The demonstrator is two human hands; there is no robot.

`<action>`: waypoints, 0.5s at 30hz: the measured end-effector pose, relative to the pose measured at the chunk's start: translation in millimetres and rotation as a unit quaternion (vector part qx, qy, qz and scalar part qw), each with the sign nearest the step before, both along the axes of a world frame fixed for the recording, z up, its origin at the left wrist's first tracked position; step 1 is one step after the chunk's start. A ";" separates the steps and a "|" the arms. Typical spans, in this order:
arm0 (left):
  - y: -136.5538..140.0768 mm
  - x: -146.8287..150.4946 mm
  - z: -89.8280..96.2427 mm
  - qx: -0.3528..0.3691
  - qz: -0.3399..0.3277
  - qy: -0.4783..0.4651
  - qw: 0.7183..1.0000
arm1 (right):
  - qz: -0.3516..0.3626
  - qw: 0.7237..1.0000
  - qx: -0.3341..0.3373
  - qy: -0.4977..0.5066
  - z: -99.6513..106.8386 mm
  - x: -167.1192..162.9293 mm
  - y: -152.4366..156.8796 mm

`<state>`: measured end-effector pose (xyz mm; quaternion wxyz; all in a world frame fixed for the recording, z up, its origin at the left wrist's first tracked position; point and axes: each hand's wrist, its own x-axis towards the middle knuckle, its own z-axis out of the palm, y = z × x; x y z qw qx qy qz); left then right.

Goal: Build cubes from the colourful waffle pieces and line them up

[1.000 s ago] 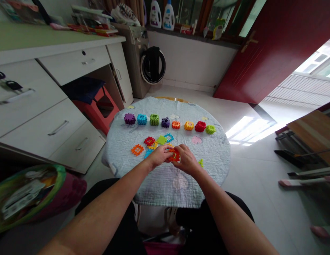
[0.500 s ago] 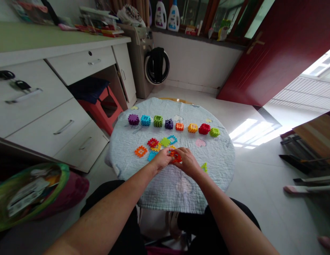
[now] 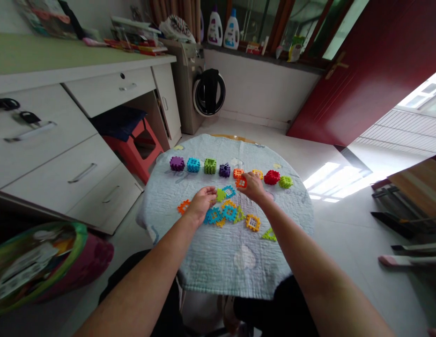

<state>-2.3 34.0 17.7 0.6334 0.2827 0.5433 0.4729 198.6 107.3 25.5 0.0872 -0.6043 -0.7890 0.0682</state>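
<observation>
My right hand [image 3: 254, 187] is closed on an orange square building piece [image 3: 241, 181] with a window grid. It holds the piece just in front of the orange block [image 3: 238, 173] in the back row. My left hand [image 3: 203, 202], fingers bent and slightly apart, hovers over the left of the loose pieces, beside a green piece [image 3: 221, 194]. Around it lie a blue window piece [image 3: 228, 191], blue squares [image 3: 214, 215] and an orange frame [image 3: 183, 206], partly covered by the hand. A yellow frame [image 3: 253, 223] and a green triangle [image 3: 269, 234] lie nearer me on the right.
Assembled blocks line the back of the cloth-covered round table [image 3: 218, 262], from a purple block [image 3: 177, 163] to a light green one [image 3: 285, 182]. A red stool [image 3: 147, 150] and white drawers stand left. A bin [image 3: 77, 262] is at lower left.
My hands have parted. The right hand has carried the orange piece forward to the back row; the left has shifted left over the loose pieces. Blue and yellow pieces are now uncovered.
</observation>
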 end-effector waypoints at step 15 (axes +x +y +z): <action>17.8 -45.5 23.1 0.029 0.176 -0.057 0.982 | -0.008 0.985 -0.096 -0.143 -15.9 -13.9 105.4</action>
